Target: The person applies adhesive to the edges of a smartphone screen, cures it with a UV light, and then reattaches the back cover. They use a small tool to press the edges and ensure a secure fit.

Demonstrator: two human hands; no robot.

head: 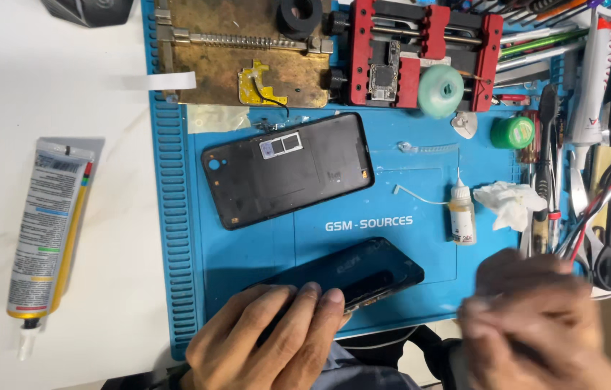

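Note:
My left hand [269, 339] rests at the near edge of the blue work mat [247, 245], its fingers lying on the lower left end of a dark phone [363, 271] that lies tilted. Blurred by motion, my right hand [536, 325] hovers at the lower right with its fingers curled; a thin tool may be in it, but the blur hides it. A black phone back cover [287, 170], inner side up, lies in the middle of the mat, apart from both hands.
A glue tube [49, 231] lies on the white table at the left. A small dropper bottle [462, 213] and crumpled tissue [511, 202] stand right of centre. A brass fixture [244, 50], red clamp [421, 54] and several hand tools [580, 144] crowd the back and right.

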